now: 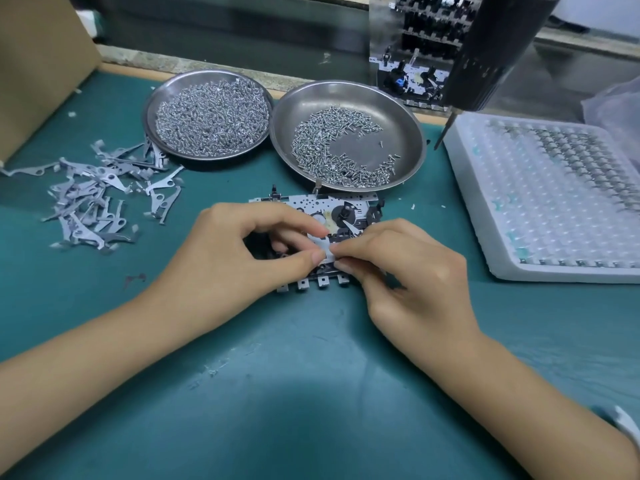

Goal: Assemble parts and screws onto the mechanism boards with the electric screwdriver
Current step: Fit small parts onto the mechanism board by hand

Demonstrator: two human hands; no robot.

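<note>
surface: green mat (311, 393) | left: cardboard box (38, 71) | rear: wooden edge (221, 69)

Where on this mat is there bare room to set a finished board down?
The near mat, between the forearms, is bare apart from a few scraps. A narrower strip lies between the mechanism board and the white tray. Crowded: the lever pile at left, and the two screw dishes behind the board.

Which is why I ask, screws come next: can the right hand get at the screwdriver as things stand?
Probably yes, once freed: the right hand pinches a small part on the mechanism board, and the hanging screwdriver has open space beneath it.
</note>
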